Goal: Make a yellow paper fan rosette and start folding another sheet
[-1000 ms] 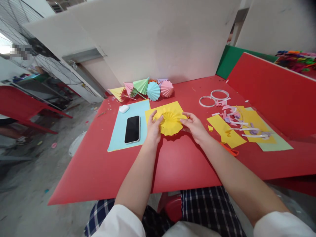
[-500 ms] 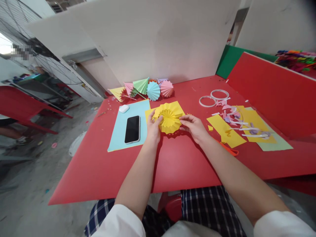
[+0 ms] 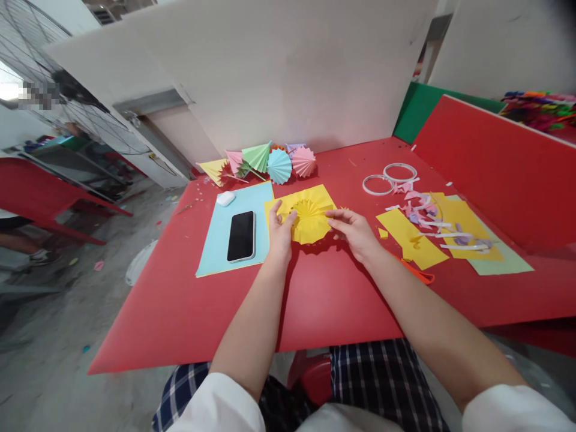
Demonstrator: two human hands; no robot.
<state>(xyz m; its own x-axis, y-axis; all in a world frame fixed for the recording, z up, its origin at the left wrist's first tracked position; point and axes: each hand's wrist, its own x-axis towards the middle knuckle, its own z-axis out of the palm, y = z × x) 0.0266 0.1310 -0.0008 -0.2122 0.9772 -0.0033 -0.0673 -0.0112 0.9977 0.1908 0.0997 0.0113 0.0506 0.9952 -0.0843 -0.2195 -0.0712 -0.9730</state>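
Between my two hands is a yellow pleated paper fan [image 3: 311, 222], spread into a round shape with folds running out from its middle. My left hand [image 3: 281, 231] grips its left edge, thumb on top and fingers partly behind. At the right edge, my right hand [image 3: 353, 231] pinches the pleats between thumb and fingers. Under and behind the fan lies a flat sheet of yellow paper [image 3: 324, 193]. To the left, a black-screened phone [image 3: 242, 236] and a small white case [image 3: 225, 198] rest on light blue paper [image 3: 211, 249].
Several folded paper umbrellas [image 3: 279, 166] stand along the back of the red table [image 3: 180, 318]. Toward the right are two rings of white tape [image 3: 400, 173], yellow paper pieces [image 3: 416, 240], paper scraps and orange-handled scissors [image 3: 420, 275]. A red board [image 3: 495, 174] leans at the right.
The fan's upper left part has dropped or flattened, so it looks smaller and smoother. Both hands keep hold of its edges in nearly the same place.
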